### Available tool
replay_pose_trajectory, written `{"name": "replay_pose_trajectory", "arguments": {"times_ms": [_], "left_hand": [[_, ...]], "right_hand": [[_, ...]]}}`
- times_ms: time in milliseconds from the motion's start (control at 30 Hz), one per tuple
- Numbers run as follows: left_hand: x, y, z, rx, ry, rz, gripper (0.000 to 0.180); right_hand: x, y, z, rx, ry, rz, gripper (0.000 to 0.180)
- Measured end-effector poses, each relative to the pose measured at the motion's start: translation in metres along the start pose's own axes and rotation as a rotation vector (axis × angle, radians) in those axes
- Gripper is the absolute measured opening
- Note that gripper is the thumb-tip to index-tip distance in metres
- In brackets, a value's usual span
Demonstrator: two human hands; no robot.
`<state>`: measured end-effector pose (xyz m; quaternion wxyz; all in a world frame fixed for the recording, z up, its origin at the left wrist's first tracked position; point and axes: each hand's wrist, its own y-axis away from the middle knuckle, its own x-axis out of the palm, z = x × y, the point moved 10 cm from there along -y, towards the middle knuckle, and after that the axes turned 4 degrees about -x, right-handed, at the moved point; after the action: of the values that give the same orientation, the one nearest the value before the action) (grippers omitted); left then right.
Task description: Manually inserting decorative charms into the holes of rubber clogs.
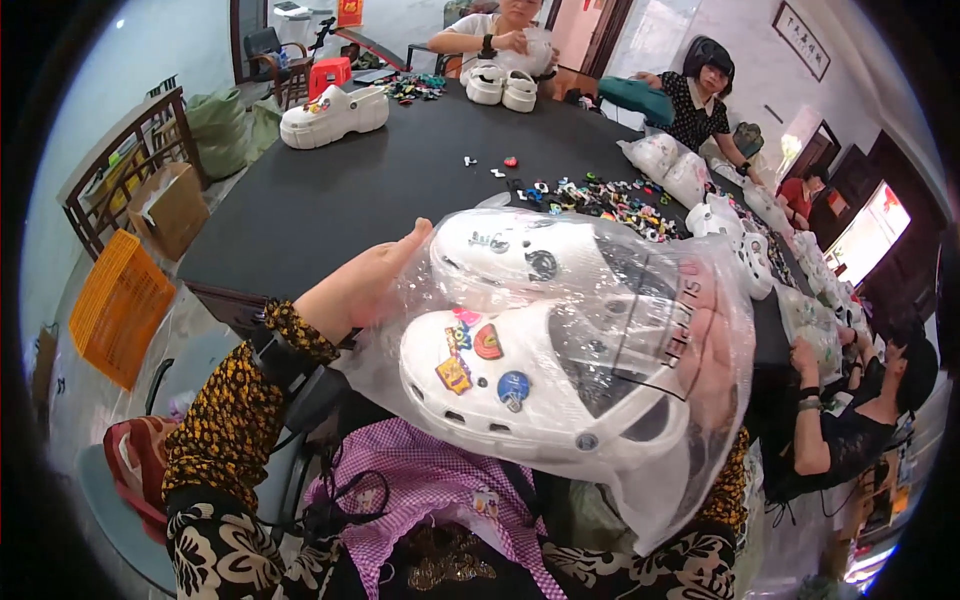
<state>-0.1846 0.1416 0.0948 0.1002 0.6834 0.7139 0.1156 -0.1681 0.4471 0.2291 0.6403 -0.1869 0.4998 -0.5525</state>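
Two white clogs, the nearer clog [480,375] and the farther clog [510,245], lie side by side in a see-through plastic bag [650,500] held above my lap. Colourful charms, among them a blue round charm [513,388], sit on the nearer clog; the farther one carries dark charms. My left hand [375,275] grips the bag's left side, thumb raised, its other fingers mostly hidden behind the plastic. At the heel end, my right hand [708,340] shows through the plastic and supports the clogs; I cannot tell whether it is inside the bag or behind it.
On the dark table [330,195] lie a heap of small charms [610,205], a white clog pair [335,115] at the far left and another white clog pair [500,88] at the far edge. Several people work around it. An orange crate [120,310] stands left.
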Motion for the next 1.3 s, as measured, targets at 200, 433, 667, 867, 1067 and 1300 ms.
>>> {"name": "replay_pose_trajectory", "arguments": {"times_ms": [200, 433, 667, 867, 1067, 1300], "left_hand": [[0.013, -0.002, 0.016, -0.013, 0.268, 0.237, 0.046], [-0.037, -0.005, 0.014, 0.049, 0.297, 0.05, 0.015], [-0.139, -0.02, -0.019, 0.24, 0.238, -0.339, 0.022], [-0.292, -0.034, -0.016, 0.322, 0.403, -0.565, 0.018], [-0.311, -0.052, -0.039, 0.398, 0.458, -0.563, 0.017], [-0.25, -0.085, -0.065, 0.434, 0.254, -0.453, 0.019]], "right_hand": [[-0.002, -0.006, 0.028, -0.196, -0.041, 0.068, 0.017], [-0.019, -0.007, 0.067, -0.422, -0.078, 0.13, 0.024], [-0.05, -0.006, 0.059, -0.424, -0.016, -0.011, 0.031], [-0.078, -0.006, 0.041, -0.359, 0.046, -0.121, 0.035], [-0.079, -0.004, 0.019, -0.303, 0.094, -0.137, 0.026], [-0.058, -0.032, -0.024, 0.051, -0.044, -0.436, 0.032]]}}
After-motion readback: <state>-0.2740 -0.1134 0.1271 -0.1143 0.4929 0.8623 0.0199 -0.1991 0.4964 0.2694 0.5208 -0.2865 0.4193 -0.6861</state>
